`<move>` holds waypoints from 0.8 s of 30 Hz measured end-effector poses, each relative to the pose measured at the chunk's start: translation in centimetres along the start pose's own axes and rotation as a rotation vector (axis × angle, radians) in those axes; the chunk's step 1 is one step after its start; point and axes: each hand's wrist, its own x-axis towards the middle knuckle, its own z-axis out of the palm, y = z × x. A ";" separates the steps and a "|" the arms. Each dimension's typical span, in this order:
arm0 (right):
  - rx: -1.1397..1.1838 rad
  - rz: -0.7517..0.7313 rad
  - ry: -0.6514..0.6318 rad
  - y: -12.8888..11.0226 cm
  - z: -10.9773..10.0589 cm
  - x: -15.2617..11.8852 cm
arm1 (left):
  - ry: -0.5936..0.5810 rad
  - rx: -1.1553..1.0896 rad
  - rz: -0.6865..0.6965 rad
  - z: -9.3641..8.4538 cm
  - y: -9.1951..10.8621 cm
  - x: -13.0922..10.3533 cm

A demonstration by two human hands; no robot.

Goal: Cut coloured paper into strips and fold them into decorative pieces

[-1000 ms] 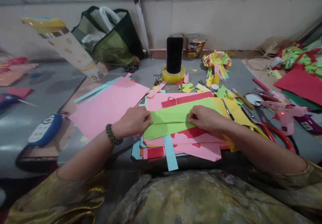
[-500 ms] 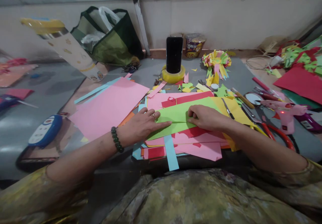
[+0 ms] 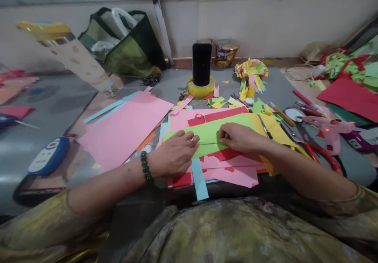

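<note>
A folded green paper (image 3: 206,131) lies slantwise on a pile of pink, red and yellow sheets. On its left part rests my left hand (image 3: 178,152), fingers curled together and gripping the paper near the fold. My right hand (image 3: 240,137) pinches the fold farther right, its fingertips closed on the paper. A light blue strip (image 3: 200,180) sticks out below the green paper, toward my body. Just right of the pile's middle, a craft knife (image 3: 265,126) lies on yellow paper (image 3: 277,131).
Pink paper (image 3: 126,127) lies at the left. A phone (image 3: 202,65) stands in a yellow tape roll (image 3: 201,87) behind the pile. To the right are red-handled scissors (image 3: 327,160) and a pink glue gun (image 3: 329,131). A tall bottle (image 3: 79,62) stands back left.
My left hand has slid right along the fold, and its outstretched index finger is now curled in. My right hand stays on the same part of the paper. The view has shifted slightly.
</note>
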 end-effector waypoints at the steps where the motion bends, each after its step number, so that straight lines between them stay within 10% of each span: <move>1: -0.002 -0.019 0.001 0.1 0.0 0.0 | -0.010 -0.019 0.008 0.0 0.3 0.3; 24: 0.046 -0.163 0.011 1.2 -0.1 -0.4 | -0.052 -0.093 -0.098 0.2 2.1 2.6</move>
